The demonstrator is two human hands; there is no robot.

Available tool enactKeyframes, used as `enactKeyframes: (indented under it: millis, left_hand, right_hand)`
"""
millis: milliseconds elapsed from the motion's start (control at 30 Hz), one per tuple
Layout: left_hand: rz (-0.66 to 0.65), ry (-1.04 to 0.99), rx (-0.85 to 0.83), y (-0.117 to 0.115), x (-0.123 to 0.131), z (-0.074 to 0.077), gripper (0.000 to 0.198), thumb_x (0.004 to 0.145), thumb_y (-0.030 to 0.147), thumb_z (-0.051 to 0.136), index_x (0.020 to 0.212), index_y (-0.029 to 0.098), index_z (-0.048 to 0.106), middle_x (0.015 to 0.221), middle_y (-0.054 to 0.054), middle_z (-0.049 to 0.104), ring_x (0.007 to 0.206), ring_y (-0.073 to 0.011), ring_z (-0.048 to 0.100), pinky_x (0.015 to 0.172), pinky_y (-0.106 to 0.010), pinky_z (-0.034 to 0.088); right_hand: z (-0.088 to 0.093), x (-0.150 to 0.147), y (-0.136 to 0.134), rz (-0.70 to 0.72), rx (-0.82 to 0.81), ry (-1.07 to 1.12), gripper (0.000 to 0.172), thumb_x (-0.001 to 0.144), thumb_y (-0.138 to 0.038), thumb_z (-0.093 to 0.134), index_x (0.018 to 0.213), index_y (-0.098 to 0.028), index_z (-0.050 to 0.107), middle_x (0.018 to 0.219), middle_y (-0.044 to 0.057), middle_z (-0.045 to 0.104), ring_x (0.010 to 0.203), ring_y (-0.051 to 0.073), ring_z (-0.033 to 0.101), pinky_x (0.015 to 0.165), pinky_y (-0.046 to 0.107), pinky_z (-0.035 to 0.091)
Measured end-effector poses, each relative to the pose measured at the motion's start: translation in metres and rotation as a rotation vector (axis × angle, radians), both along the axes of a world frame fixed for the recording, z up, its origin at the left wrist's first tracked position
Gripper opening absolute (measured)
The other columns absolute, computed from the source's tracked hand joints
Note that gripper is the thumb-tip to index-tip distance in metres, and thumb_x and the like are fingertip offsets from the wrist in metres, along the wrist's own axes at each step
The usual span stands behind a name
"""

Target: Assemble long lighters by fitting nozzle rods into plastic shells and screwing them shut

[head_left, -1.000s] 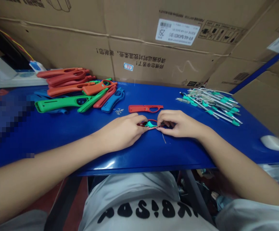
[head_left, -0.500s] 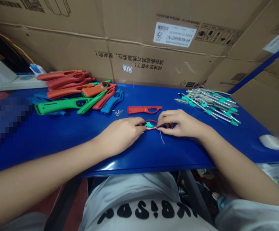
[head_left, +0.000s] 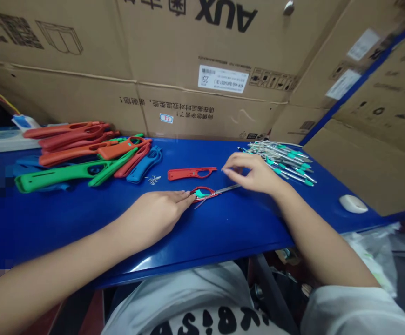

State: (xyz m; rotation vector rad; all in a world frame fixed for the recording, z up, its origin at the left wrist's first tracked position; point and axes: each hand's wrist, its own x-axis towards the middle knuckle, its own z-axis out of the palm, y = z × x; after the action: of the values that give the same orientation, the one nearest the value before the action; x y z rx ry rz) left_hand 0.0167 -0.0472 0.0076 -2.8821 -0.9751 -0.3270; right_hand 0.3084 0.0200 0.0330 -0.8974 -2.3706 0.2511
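Observation:
My left hand (head_left: 164, 209) has its fingers closed on the handle end of a red lighter shell (head_left: 209, 190), low on the blue table. Inside that shell sit a green trigger (head_left: 199, 193) and a metal rod (head_left: 228, 188) that points right. A thin clear tube sticks out toward me. My right hand (head_left: 254, 173) hovers above the rod's far end, thumb and forefinger apart, with nothing visible between them. Just beyond lies the other red shell half (head_left: 191, 173). Several small pins or screws (head_left: 153, 179) are scattered to its left.
Red, orange, green and blue lighter shells (head_left: 73, 158) are piled at the left. Metal rods with green triggers (head_left: 289, 160) lie heaped at the back right. A white mouse-like object (head_left: 353, 204) rests near the right edge. Cardboard (head_left: 167, 100) walls the table's back.
My right hand has let go of the lighter shell and lifted away to the right. The metal rod and the clear tube now show more. The camera view has shifted.

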Motion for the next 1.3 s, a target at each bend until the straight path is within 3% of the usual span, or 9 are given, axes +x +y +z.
enactKeyframes:
  millis: [167, 300, 500, 600, 800, 900, 1000, 1100, 1300]
  left_hand:
    - [-0.011, -0.041, -0.068, 0.006, -0.003, -0.004, 0.043, 0.098, 0.016, 0.045, 0.136, 0.015, 0.065, 0.132, -0.013, 0.069, 0.118, -0.0269, 0.07, 0.101, -0.041, 0.058]
    - [-0.018, -0.119, -0.124, 0.013, -0.003, -0.005, 0.04, 0.102, 0.022, 0.043, 0.134, 0.018, 0.066, 0.131, -0.009, 0.07, 0.116, -0.0249, 0.071, 0.1, -0.039, 0.058]
    - [0.011, -0.245, -0.18, 0.023, -0.006, -0.013, 0.039, 0.101, 0.025, 0.051, 0.139, 0.024, 0.063, 0.127, -0.004, 0.073, 0.11, -0.0233, 0.073, 0.097, -0.036, 0.059]
    - [0.002, -0.311, -0.214, 0.024, -0.005, -0.015, 0.04, 0.099, 0.023, 0.055, 0.139, 0.023, 0.062, 0.123, -0.005, 0.075, 0.106, -0.0226, 0.074, 0.094, -0.034, 0.059]
    - [0.064, -0.619, -0.329, 0.025, 0.005, -0.013, 0.042, 0.091, 0.037, 0.068, 0.128, 0.018, 0.069, 0.128, -0.01, 0.072, 0.119, -0.0277, 0.069, 0.106, -0.044, 0.054]
    - [0.153, -0.889, -0.587, 0.025, 0.013, -0.012, 0.056, 0.088, 0.047, 0.071, 0.134, 0.016, 0.065, 0.132, -0.012, 0.07, 0.117, -0.0271, 0.069, 0.104, -0.044, 0.056]
    - [0.135, -1.019, -0.719, 0.024, 0.017, -0.01, 0.052, 0.087, 0.05, 0.071, 0.126, 0.015, 0.069, 0.126, -0.01, 0.073, 0.114, -0.026, 0.07, 0.1, -0.041, 0.057]
    - [0.16, -0.953, -0.66, 0.022, 0.014, -0.006, 0.039, 0.092, 0.051, 0.064, 0.091, 0.014, 0.075, 0.095, -0.006, 0.078, 0.091, -0.0224, 0.071, 0.083, -0.032, 0.058]
    - [0.182, -0.985, -0.653, 0.024, 0.008, -0.003, 0.039, 0.093, 0.051, 0.061, 0.084, 0.014, 0.07, 0.081, -0.004, 0.072, 0.076, -0.017, 0.065, 0.075, -0.028, 0.053]
  right_hand:
    - [0.0, 0.064, 0.034, -0.717, 0.099, -0.244, 0.029, 0.084, -0.019, 0.061, 0.11, -0.014, 0.073, 0.104, 0.015, 0.073, 0.098, 0.03, 0.066, 0.089, 0.041, 0.051]
    - [-0.004, 0.1, 0.049, -0.92, -0.13, -0.368, 0.024, 0.078, -0.014, 0.062, 0.097, -0.013, 0.076, 0.095, 0.016, 0.073, 0.089, 0.029, 0.068, 0.083, 0.039, 0.053]
    - [-0.021, 0.078, 0.054, -0.572, 0.039, -0.286, 0.031, 0.089, -0.031, 0.061, 0.115, -0.018, 0.072, 0.116, 0.015, 0.066, 0.114, 0.031, 0.06, 0.102, 0.046, 0.047]
    - [-0.032, 0.065, 0.058, -0.571, 0.02, -0.359, 0.021, 0.087, -0.029, 0.063, 0.102, -0.02, 0.073, 0.116, 0.016, 0.065, 0.118, 0.036, 0.055, 0.101, 0.054, 0.045]
    - [-0.022, 0.032, 0.044, -0.453, -0.115, 0.059, 0.017, 0.088, -0.035, 0.063, 0.091, -0.018, 0.064, 0.096, 0.01, 0.068, 0.083, 0.022, 0.062, 0.084, 0.041, 0.052]
    - [-0.011, -0.011, 0.018, -0.207, -0.314, 0.311, 0.026, 0.088, -0.043, 0.066, 0.096, -0.018, 0.063, 0.093, 0.006, 0.069, 0.079, 0.018, 0.063, 0.075, 0.034, 0.053]
    - [-0.008, -0.055, -0.007, -0.004, -0.361, 0.292, 0.025, 0.087, -0.042, 0.071, 0.093, -0.018, 0.067, 0.094, 0.006, 0.07, 0.08, 0.016, 0.063, 0.068, 0.028, 0.05]
    - [-0.011, -0.076, -0.019, 0.105, -0.317, 0.267, 0.015, 0.089, -0.032, 0.07, 0.089, -0.018, 0.07, 0.093, 0.006, 0.07, 0.078, 0.014, 0.064, 0.062, 0.024, 0.049]
    - [-0.009, -0.052, -0.019, 0.245, -0.313, 0.077, 0.024, 0.087, -0.034, 0.075, 0.104, -0.017, 0.073, 0.094, 0.005, 0.068, 0.065, 0.01, 0.059, 0.061, 0.024, 0.049]
